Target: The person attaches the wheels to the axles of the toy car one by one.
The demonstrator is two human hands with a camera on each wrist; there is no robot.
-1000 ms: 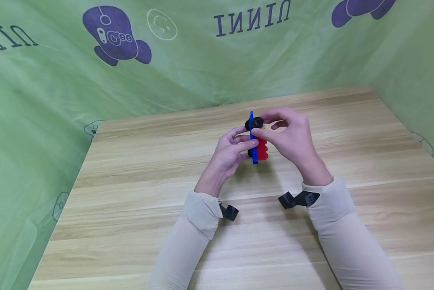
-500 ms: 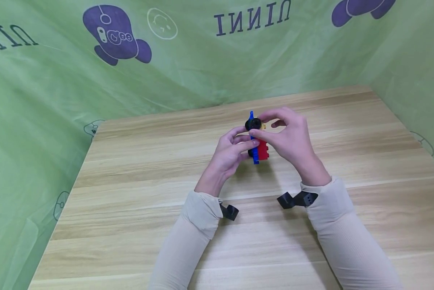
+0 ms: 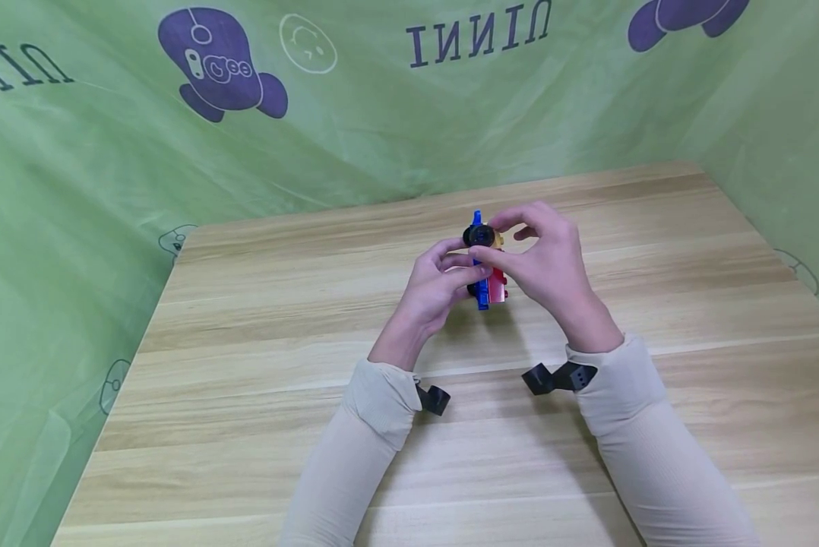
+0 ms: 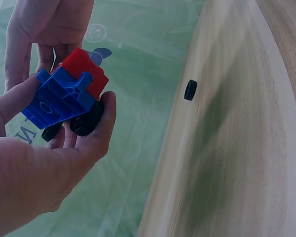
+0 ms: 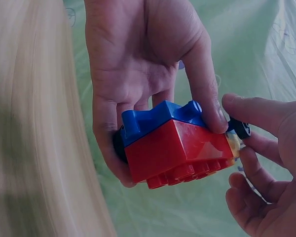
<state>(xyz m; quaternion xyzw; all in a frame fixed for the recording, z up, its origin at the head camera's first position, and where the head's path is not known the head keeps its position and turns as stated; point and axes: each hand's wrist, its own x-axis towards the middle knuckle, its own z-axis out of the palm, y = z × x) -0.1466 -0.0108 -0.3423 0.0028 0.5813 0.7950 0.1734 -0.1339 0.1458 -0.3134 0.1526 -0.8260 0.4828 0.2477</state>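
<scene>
In the head view my left hand (image 3: 431, 292) holds a small toy car up over the table. Its blue wheel base (image 4: 59, 103) carries a red studded brick (image 5: 158, 153) and, beyond that, a yellow brick (image 5: 233, 144). Left-hand fingers curl round the base beside a black wheel (image 4: 87, 121) on its underside. My right hand (image 3: 554, 266) pinches another black wheel (image 5: 240, 129) between thumb and finger, right at the base's side near the yellow brick. The far side of the toy is hidden by the hands.
A loose black wheel (image 4: 190, 90) stands on the wooden table (image 3: 245, 365) near its edge in the left wrist view. Green printed cloth (image 3: 368, 129) hangs behind the table. Black camera mounts (image 3: 560, 377) sit on both wrists.
The pinched wheel has shifted slightly left and down against the blue base, with my right hand moving along. The toy has turned a little; my left hand keeps its grip.
</scene>
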